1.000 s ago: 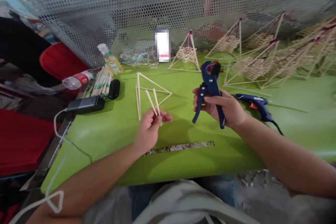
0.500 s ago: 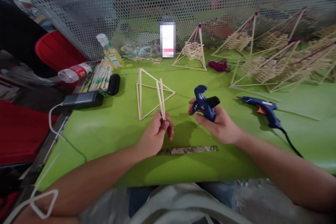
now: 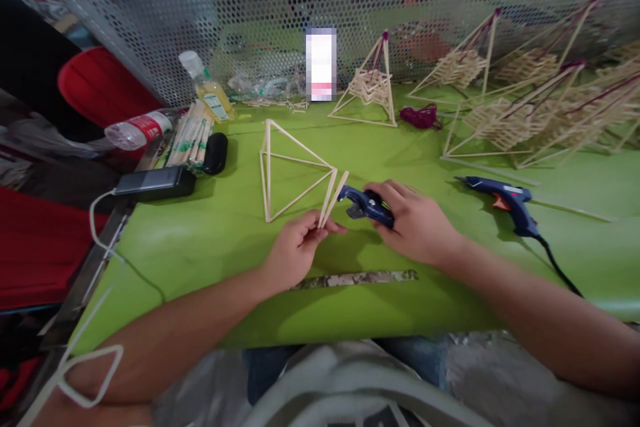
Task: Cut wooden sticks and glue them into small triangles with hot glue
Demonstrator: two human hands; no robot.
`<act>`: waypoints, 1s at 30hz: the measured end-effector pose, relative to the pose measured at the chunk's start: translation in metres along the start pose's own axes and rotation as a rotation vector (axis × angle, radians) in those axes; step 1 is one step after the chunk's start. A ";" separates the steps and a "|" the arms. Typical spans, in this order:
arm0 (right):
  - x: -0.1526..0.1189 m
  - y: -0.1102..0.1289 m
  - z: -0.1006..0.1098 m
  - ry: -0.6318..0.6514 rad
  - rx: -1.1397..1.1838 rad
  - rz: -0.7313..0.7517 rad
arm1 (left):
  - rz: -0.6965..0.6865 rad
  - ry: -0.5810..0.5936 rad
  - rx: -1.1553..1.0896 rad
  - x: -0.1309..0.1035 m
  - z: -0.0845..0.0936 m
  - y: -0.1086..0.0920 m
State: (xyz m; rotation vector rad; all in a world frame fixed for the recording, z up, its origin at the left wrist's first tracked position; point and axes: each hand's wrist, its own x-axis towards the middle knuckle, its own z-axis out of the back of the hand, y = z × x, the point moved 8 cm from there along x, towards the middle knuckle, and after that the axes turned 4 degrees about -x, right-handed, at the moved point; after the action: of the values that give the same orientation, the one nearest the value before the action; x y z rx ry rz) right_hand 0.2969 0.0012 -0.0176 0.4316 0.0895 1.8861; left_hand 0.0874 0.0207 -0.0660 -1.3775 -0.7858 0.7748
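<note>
Your left hand (image 3: 295, 250) had its fingers clamped on the lower ends of two thin sticks (image 3: 331, 201), which rose from the grip and spread slightly apart at the top. Your right hand (image 3: 417, 223) had its fingers wrapped around a blue cutter (image 3: 367, 205), whose head pointed at the sticks from just beside them; you could not tell whether the two touched. Both hands were above the green counter (image 3: 380, 320), the sticks overlapping the right corner of a triangular stick frame (image 3: 269, 173) in the view. Nearer to you lay a flat patterned strip (image 3: 355, 279). To the right of your right hand, a blue glue gun (image 3: 505, 200) lay on its side with a dark cord running from it. Farther back stood a stick pyramid (image 3: 367, 87) with a purple tip, a tangle of purple yarn (image 3: 421, 117) just beside it, and more stick models (image 3: 505, 120) crowded to the right. A blurred bright screen (image 3: 321, 67) stood left of the pyramid. At the far left you had a bottle of yellow liquid (image 3: 215, 99), a clear bottle with a red label (image 3: 139, 131), bundled sticks (image 3: 190, 137), a small black case (image 3: 215, 153) and a dark box (image 3: 155, 183) with a white cable (image 3: 95, 220).
</note>
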 end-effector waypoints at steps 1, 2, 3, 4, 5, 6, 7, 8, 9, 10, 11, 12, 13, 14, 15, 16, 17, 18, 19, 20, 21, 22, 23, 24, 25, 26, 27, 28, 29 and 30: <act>0.000 0.003 -0.002 0.005 -0.029 0.017 | -0.001 -0.007 0.009 0.000 0.001 0.000; 0.000 0.005 -0.003 0.007 -0.051 0.030 | -0.005 -0.013 0.026 0.000 0.001 -0.001; 0.000 0.007 -0.003 0.008 -0.068 0.037 | -0.012 -0.017 0.045 0.000 0.001 -0.002; 0.000 0.008 -0.004 0.010 -0.083 0.036 | -0.019 -0.019 0.060 0.000 0.001 -0.004; -0.001 0.009 -0.005 0.013 -0.097 0.031 | -0.027 -0.018 0.065 0.000 0.001 -0.005; -0.001 0.010 -0.005 0.016 -0.109 0.026 | -0.033 -0.015 0.060 0.001 0.000 -0.007; -0.001 0.010 -0.005 0.019 -0.119 0.021 | -0.033 -0.012 0.044 0.001 0.000 -0.008; -0.001 0.011 -0.006 0.022 -0.126 0.018 | -0.028 -0.010 0.019 0.001 -0.001 -0.008; -0.001 0.011 -0.006 0.026 -0.129 0.016 | -0.020 -0.010 -0.009 0.002 -0.001 -0.008; -0.002 0.012 -0.007 0.031 -0.129 0.014 | -0.011 -0.009 -0.038 0.002 -0.001 -0.007; -0.002 0.012 -0.007 0.038 -0.127 0.012 | 0.000 -0.005 -0.065 0.001 -0.002 -0.006; -0.002 0.013 -0.008 0.047 -0.122 0.007 | 0.012 0.002 -0.093 0.001 -0.003 -0.005; -0.002 0.013 -0.008 0.059 -0.116 0.002 | 0.024 0.012 -0.122 0.001 -0.005 -0.003; -0.003 0.013 -0.009 0.074 -0.109 -0.007 | 0.034 0.025 -0.151 0.001 -0.006 -0.001; -0.003 0.013 -0.010 0.090 -0.103 -0.016 | 0.044 0.039 -0.181 0.001 -0.008 0.000; -0.003 0.012 -0.010 0.103 -0.100 -0.026 | 0.051 0.050 -0.208 0.001 -0.009 0.002; -0.003 0.011 -0.009 0.111 -0.100 -0.034 | 0.050 0.056 -0.229 0.002 -0.010 0.003; -0.002 0.009 -0.007 0.109 -0.102 -0.040 | 0.043 0.056 -0.241 0.003 -0.010 0.003; -0.002 0.007 -0.005 0.100 -0.105 -0.044 | 0.030 0.049 -0.246 0.004 -0.009 0.003; -0.001 0.005 -0.002 0.086 -0.109 -0.046 | 0.015 0.038 -0.249 0.005 -0.008 0.003; -0.001 0.002 0.000 0.070 -0.114 -0.048 | 0.004 0.024 -0.251 0.006 -0.007 0.003; 0.000 -0.001 0.003 0.057 -0.119 -0.053 | -0.003 0.013 -0.253 0.007 -0.005 0.003; 0.001 -0.003 0.004 0.049 -0.125 -0.062 | -0.006 0.006 -0.252 0.008 -0.004 0.004; 0.001 -0.005 0.005 0.046 -0.132 -0.070 | -0.008 0.002 -0.246 0.009 -0.004 0.004; 0.001 -0.006 0.004 0.049 -0.138 -0.076 | -0.008 0.001 -0.235 0.009 -0.004 0.005; 0.001 -0.006 0.003 0.056 -0.142 -0.077 | -0.007 0.003 -0.223 0.010 -0.004 0.006; 0.001 -0.005 0.002 0.065 -0.145 -0.071 | -0.005 0.009 -0.210 0.010 -0.005 0.007; 0.001 -0.002 0.000 0.077 -0.147 -0.062 | -0.004 0.017 -0.200 0.011 -0.006 0.009; 0.001 0.001 -0.002 0.087 -0.149 -0.050 | 0.000 0.026 -0.191 0.011 -0.007 0.011; 0.000 0.004 -0.003 0.093 -0.152 -0.039 | 0.003 0.035 -0.184 0.011 -0.008 0.012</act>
State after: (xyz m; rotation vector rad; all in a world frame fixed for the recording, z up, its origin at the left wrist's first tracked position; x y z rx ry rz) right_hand 0.2918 0.0003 -0.0192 0.2373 0.0160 1.8592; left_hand 0.1002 0.0263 -0.0784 -1.5526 -0.8435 0.6924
